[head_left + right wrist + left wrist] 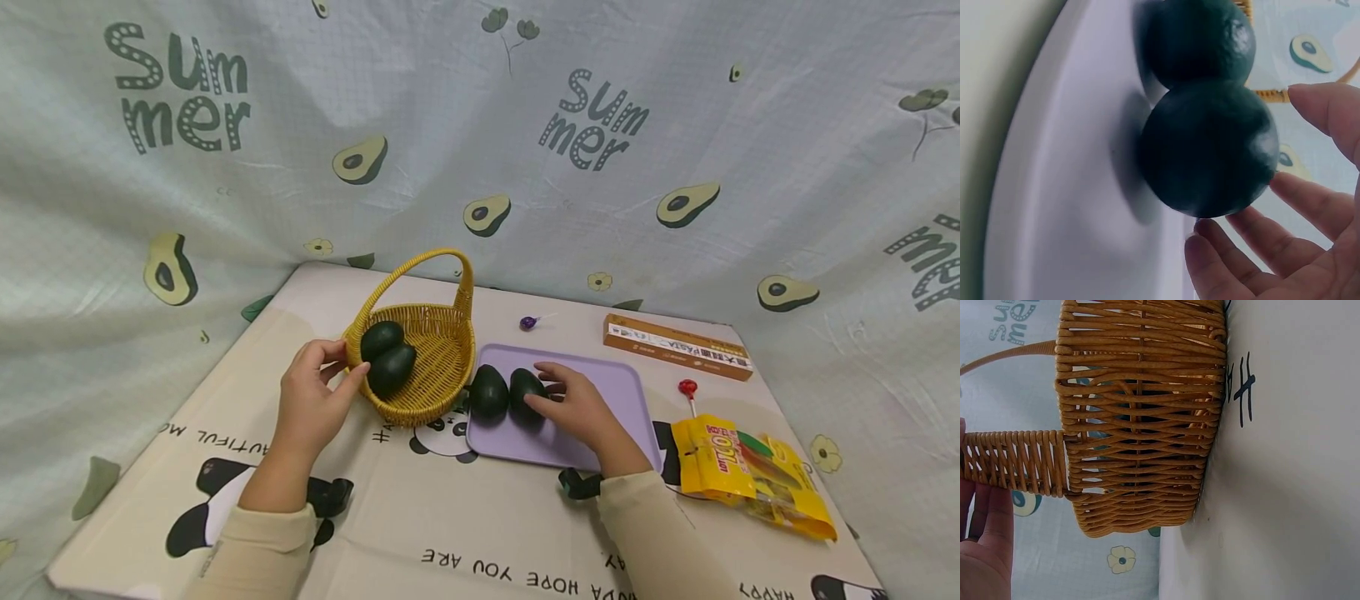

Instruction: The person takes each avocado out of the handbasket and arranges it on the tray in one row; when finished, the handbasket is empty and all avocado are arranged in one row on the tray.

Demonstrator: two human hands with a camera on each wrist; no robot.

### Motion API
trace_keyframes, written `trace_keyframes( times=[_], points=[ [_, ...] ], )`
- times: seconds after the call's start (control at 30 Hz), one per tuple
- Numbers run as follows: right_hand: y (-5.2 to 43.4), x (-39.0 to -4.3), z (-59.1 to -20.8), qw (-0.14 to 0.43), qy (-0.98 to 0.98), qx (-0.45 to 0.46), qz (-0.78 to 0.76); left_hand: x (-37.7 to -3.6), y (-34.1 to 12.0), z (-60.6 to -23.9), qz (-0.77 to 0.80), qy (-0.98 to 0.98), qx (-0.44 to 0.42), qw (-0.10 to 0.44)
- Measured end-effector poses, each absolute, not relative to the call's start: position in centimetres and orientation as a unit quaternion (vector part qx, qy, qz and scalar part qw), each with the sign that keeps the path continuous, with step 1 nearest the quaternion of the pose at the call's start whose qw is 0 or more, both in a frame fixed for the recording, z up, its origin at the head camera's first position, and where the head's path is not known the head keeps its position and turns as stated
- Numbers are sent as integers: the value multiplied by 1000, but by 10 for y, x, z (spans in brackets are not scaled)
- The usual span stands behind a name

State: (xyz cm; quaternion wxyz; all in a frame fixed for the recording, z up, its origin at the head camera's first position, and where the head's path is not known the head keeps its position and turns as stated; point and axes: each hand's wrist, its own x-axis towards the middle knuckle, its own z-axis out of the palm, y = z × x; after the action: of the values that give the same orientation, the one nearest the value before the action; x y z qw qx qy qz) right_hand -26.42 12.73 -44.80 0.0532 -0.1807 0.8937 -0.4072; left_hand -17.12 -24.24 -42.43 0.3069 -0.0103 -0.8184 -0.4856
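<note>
A yellow wicker basket (pixel 442 367) with a hoop handle holds two dark green avocados (pixel 388 357). My left hand (pixel 337 368) is at its left rim, fingers straight, touching the base of the handle (pixel 1013 464). Two more avocados lie side by side on a lilac tray (pixel 600 400). My right hand (pixel 546 388) cups the right one (pixel 522 385), fingers (pixel 1297 206) spread loosely beside and under it. A gap shows between the thumb and that avocado (pixel 1210 150). The left one (pixel 488 392) lies untouched.
An orange-brown box (pixel 677 345) lies at the back right. A purple lollipop (pixel 528 322) and a red lollipop (pixel 687 388) rest on the table. A yellow snack bag (pixel 750 477) sits near the right edge. An avocado-print cloth hangs behind and at both sides.
</note>
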Motion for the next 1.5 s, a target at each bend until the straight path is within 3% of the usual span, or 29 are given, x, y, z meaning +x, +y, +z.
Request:
trace_keyframes(
  times=[0.7,1.5],
  points=[
    [117,-252,-411,11,864,-193,-466,-171,-242,-428,-485,-819,-11,307],
    [96,-261,-375,31,872,-255,-416,-171,-242,-424,-474,-825,-14,307]
  ],
)
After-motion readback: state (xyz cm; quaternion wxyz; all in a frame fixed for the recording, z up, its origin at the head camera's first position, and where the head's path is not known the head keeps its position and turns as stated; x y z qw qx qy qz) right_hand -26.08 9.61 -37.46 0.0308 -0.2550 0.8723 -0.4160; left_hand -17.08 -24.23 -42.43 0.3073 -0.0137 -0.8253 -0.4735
